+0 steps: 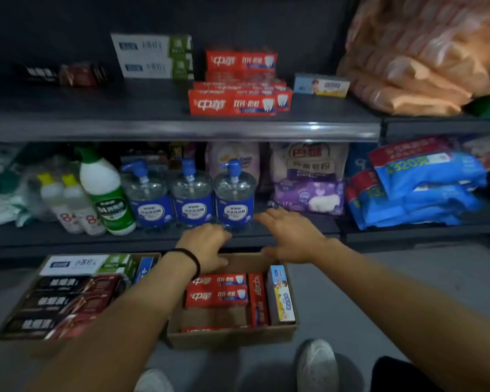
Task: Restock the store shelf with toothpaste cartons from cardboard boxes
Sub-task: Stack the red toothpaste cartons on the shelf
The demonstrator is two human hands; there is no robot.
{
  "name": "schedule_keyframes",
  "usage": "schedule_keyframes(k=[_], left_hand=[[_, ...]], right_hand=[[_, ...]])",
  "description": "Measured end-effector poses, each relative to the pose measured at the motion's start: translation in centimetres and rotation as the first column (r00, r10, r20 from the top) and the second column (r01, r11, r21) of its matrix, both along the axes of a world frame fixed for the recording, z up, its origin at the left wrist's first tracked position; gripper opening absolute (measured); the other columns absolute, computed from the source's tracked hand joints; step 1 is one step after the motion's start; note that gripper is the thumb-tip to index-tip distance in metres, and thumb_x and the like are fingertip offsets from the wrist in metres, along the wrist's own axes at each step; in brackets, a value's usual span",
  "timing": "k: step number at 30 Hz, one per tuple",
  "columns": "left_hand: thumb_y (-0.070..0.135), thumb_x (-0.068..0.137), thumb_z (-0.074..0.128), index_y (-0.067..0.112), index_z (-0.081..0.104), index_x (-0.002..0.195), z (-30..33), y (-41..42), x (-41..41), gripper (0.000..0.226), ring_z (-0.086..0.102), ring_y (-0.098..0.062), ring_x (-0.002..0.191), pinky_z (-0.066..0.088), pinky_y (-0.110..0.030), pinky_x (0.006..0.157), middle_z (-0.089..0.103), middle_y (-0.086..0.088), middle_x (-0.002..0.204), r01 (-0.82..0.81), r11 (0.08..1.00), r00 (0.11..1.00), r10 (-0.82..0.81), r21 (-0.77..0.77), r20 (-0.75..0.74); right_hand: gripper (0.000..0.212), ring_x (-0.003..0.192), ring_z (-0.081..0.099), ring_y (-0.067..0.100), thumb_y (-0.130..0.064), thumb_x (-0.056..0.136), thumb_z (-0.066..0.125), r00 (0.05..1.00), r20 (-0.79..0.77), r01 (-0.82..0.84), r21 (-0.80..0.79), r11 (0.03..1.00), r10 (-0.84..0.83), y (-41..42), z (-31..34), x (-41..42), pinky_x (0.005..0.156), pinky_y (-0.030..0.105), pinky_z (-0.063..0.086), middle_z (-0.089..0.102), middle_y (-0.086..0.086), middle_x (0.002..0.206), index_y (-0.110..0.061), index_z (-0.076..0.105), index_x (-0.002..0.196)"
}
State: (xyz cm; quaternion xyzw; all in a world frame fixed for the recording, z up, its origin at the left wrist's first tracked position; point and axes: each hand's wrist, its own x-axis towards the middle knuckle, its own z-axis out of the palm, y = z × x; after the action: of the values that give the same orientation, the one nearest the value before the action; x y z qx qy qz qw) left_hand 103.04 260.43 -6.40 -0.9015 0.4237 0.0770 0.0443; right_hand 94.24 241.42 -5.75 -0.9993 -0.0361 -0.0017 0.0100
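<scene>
Red toothpaste cartons are stacked on the upper shelf, with white-green cartons behind, dark cartons at left and a small pale carton at right. On the floor, a cardboard box holds red cartons and a pale children's carton. A second box on the left holds dark and white-green cartons. My left hand and my right hand hover empty above the far edge of the right box, fingers relaxed and spread.
The lower shelf carries pump bottles, a green-white bottle, purple packs and blue packs. Orange bags fill the upper right. My shoes stand on the grey floor near the box.
</scene>
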Motion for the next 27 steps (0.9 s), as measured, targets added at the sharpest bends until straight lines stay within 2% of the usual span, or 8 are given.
schedule_keyframes(k=[5, 7, 13, 18, 21, 27], left_hand=[[0.043, 0.082, 0.065, 0.030, 0.054, 0.125, -8.4, -0.3, 0.2, 0.047, 0.055, -0.019, 0.112, 0.048, -0.038, 0.091, 0.057, 0.002, 0.125, -0.019, 0.997, 0.985, 0.032, 0.075, -0.170], [0.045, 0.082, 0.064, 0.030, 0.053, 0.125, -11.8, -0.9, 0.6, 0.047, 0.056, -0.019, 0.111, 0.047, -0.039, 0.094, 0.057, 0.002, 0.125, -0.038, 0.995, 0.971, 0.060, 0.095, -0.233], [0.023, 0.086, 0.065, 0.022, 0.045, 0.135, -21.2, -1.8, 2.2, 0.053, 0.051, -0.025, 0.120, 0.043, -0.042, 0.102, 0.052, -0.006, 0.133, -0.082, 0.973, 0.929, 0.152, 0.216, -0.336], [0.014, 0.087, 0.062, 0.019, 0.034, 0.143, -26.3, -1.3, 3.8, 0.063, 0.033, -0.027, 0.135, 0.037, -0.045, 0.107, 0.034, -0.006, 0.148, -0.088, 0.966, 0.918, 0.173, 0.242, -0.356], [0.011, 0.086, 0.062, 0.017, 0.036, 0.142, -28.0, -1.4, 4.3, 0.062, 0.027, -0.026, 0.136, 0.038, -0.044, 0.107, 0.028, -0.005, 0.148, -0.108, 0.969, 0.930, 0.178, 0.223, -0.323], [0.028, 0.084, 0.066, 0.016, 0.035, 0.141, -29.7, -1.7, 4.3, 0.066, 0.029, -0.023, 0.133, 0.033, -0.039, 0.110, 0.033, -0.005, 0.145, -0.122, 0.981, 0.930, 0.165, 0.148, -0.328]], right_hand=[[0.069, 0.120, 0.045, 0.022, -0.048, 0.088, 0.059, 0.998, -0.057, 0.016, 0.073, 0.997, -0.012, 0.6, -6.3, 0.6, 0.098, 0.035, 0.037, 0.048, 0.003, 0.134, -0.019, 0.033, 0.145], [0.065, 0.122, 0.044, 0.022, -0.043, 0.088, 0.059, 0.995, -0.100, 0.027, 0.093, 0.995, -0.018, 0.6, -8.7, 1.3, 0.100, 0.035, 0.036, 0.048, 0.003, 0.134, -0.019, 0.036, 0.143], [0.062, 0.129, 0.040, 0.023, -0.042, 0.089, 0.057, 0.972, -0.232, 0.058, 0.149, 0.987, -0.022, 1.0, -15.9, 3.5, 0.106, 0.035, 0.033, 0.044, 0.004, 0.141, -0.021, 0.035, 0.143], [0.063, 0.131, 0.037, 0.020, -0.045, 0.091, 0.053, 0.958, -0.288, 0.059, 0.179, 0.982, -0.005, 0.6, -19.4, 4.7, 0.108, 0.033, 0.029, 0.041, 0.001, 0.144, -0.022, 0.032, 0.145], [0.062, 0.132, 0.036, 0.020, -0.045, 0.092, 0.053, 0.951, -0.309, 0.058, 0.187, 0.981, 0.003, 0.2, -20.6, 5.4, 0.109, 0.034, 0.028, 0.039, 0.001, 0.146, -0.021, 0.031, 0.146], [0.064, 0.133, 0.037, 0.021, -0.045, 0.091, 0.054, 0.941, -0.338, 0.050, 0.181, 0.982, 0.015, 0.2, -22.4, 6.1, 0.110, 0.036, 0.029, 0.040, 0.002, 0.146, -0.022, 0.032, 0.146]])
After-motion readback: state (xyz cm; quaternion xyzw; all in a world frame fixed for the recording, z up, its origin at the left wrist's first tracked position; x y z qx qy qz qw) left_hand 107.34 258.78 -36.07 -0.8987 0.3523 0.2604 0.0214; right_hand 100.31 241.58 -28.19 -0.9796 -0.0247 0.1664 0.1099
